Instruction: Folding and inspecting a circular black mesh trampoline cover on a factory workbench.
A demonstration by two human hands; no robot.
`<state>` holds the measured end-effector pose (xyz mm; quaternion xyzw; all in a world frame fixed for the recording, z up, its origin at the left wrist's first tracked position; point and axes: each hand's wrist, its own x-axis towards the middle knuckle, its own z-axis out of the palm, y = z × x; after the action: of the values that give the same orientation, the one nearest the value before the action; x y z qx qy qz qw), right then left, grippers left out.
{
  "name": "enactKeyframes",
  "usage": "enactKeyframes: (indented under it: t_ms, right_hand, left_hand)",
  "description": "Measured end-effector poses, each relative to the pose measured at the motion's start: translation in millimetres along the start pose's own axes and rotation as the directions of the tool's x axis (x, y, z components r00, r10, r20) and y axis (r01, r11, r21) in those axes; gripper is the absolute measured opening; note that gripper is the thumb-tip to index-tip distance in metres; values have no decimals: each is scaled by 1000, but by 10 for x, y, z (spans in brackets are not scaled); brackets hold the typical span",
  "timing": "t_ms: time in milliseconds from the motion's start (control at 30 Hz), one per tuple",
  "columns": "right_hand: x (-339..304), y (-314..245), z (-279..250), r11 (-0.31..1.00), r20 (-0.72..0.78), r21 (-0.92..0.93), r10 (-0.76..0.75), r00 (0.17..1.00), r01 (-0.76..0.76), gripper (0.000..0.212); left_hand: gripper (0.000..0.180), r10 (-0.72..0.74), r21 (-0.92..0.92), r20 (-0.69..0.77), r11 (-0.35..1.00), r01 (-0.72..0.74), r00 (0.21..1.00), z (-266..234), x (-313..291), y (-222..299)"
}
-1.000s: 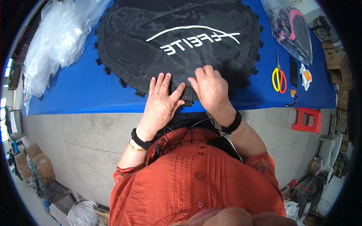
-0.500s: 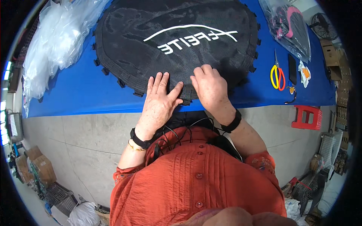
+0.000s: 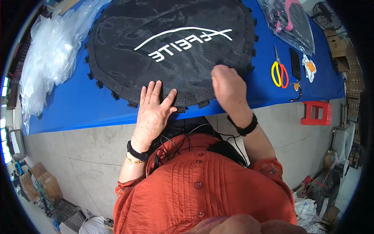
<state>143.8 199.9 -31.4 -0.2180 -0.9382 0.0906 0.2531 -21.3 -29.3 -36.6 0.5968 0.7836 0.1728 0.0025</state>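
Head view of a person's two bare hands at a black mesh disc [image 3: 117,62] lying flat on a blue-covered table [image 3: 70,111]. The disc extends forward from both sets of fingers, its near rim, edged with small black tabs, running crosswise in front of the person; its far edge is cut off by the frame, so a long axis cannot be established. The left hand [image 3: 153,113] is the more plainly in contact, palm down on the near rim, fingers spread and pointing forward. The right hand [image 3: 230,87] lies over the rim farther right, its fingers curled inward; whether they grip the fabric cannot be told. A single line of white block lettering [image 3: 179,46] crosses the disc beneath a white arched stroke, upside down to the person. Any marking on the cardboard box [image 3: 50,185] is too small to read.
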Motion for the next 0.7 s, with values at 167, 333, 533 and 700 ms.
enactKeyframes:
  t_ms: [167, 333, 533, 700]
  right_hand:
    - [-55, 235, -78, 998, -61, -45, 35, 998, -38, 12]
    - [-92, -2, -109, 999, 4, -7, 44, 999, -44, 14]
    - [-104, -238, -46, 999, 5, 53, 12, 1000, -12, 9]
    - [58, -135, 29, 999, 4, -2, 37, 999, -37, 15]
  left_hand:
    - [53, 3, 71, 36, 997, -5, 999, -95, 38, -39]
    - [54, -62, 133, 61, 990, 53, 996, -180, 66, -175]
    - [48, -114, 193, 50, 976, 103, 992, -158, 118, -185]
    - [52, -73, 29, 71, 997, 71, 995, 61, 262, 289]
